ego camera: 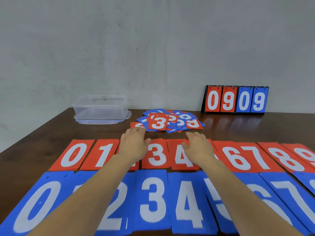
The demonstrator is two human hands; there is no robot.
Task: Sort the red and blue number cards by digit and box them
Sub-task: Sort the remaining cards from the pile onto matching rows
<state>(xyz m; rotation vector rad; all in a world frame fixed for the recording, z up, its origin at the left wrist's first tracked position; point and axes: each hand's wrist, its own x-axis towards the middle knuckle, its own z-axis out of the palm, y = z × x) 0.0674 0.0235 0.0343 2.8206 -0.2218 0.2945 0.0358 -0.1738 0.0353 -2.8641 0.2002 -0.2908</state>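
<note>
Two rows of sorted cards are laid across a brown table point(42, 133), the red row point(75, 155) behind the blue row point(153, 200). Above them, the left hand point(134, 143) and right hand point(198, 147) are held loose-fingered and empty, near a mixed pile point(170, 121) beside a clear box point(100, 108).

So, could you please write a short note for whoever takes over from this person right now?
Left hand: open, holding nothing, reaching to the near edge of the loose pile.
Right hand: open, holding nothing, just short of the pile.
Laid out: a red row and, nearer, a blue row, each in digit order from 0.
A red 3 lies on top of the pile.
Clear box at back left looks empty.
To do: sort the pile onto the rows, then box everything.
</note>
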